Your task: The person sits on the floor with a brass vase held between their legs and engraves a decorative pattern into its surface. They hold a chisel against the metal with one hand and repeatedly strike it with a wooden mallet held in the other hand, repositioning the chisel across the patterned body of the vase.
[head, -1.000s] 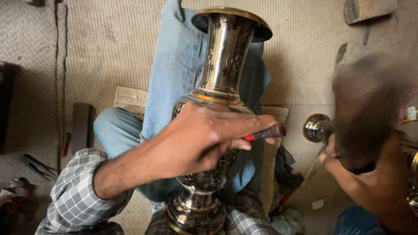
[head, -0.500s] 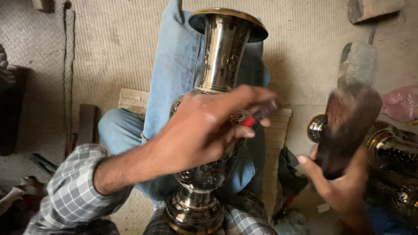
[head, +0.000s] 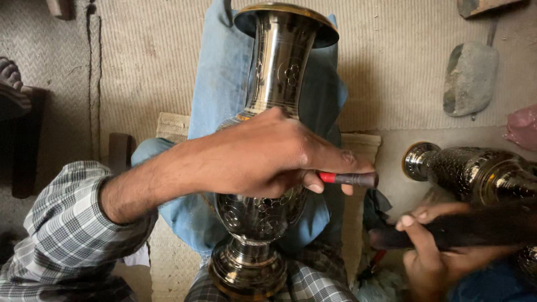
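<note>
From the head camera, the left hand (head: 268, 156) clenches a red-and-black chisel (head: 349, 179) against the belly of an engraved metal vase (head: 268, 134), which lies along the person's denim-clad leg (head: 218, 84). The right hand (head: 433, 251) grips a dark mallet (head: 475, 229) (blurred) near a second vase (head: 470, 170).

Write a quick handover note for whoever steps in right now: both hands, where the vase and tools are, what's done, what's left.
Left hand: grips a red-banded punch laid across the metal vase.
Right hand: holds a dark mallet, blurred, beside the vase, off the punch.
Vase: lies along the lap, mouth pointing away; flower engraving shows on neck and belly.
Second engraved vase lies at right.
Left: how much pattern remains cannot be told.
</note>
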The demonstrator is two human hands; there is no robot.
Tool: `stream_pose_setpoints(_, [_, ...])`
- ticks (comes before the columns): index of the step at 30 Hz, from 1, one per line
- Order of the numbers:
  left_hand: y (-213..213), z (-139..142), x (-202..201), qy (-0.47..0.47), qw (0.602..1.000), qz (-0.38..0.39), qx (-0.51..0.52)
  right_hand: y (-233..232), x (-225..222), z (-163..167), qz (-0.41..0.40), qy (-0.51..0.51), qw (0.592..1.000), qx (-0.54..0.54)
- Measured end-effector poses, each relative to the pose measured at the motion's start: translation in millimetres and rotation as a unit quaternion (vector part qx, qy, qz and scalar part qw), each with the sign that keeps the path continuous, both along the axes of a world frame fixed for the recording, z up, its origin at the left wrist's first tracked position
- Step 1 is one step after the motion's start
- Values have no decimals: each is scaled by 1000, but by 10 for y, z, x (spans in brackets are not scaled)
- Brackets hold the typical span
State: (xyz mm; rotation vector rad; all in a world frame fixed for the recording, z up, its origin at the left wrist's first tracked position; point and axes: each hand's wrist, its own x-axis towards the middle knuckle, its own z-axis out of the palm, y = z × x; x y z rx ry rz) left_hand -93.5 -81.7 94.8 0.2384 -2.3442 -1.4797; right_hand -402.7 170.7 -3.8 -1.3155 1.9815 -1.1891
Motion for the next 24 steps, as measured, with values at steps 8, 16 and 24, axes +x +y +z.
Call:
stream_pose_setpoints(8, [188, -24, 136, 45, 990, 117, -70, -668, 109, 601, 113, 14, 993, 37])
stream_pose_setpoints(16, [471, -106, 185, 21, 963, 269, 5, -963, -92, 939, 159, 92, 975, 123])
stream_pose_setpoints(24, [492, -45, 266, 45, 962, 268, 5, -1022, -437, 867, 182, 164, 941, 235])
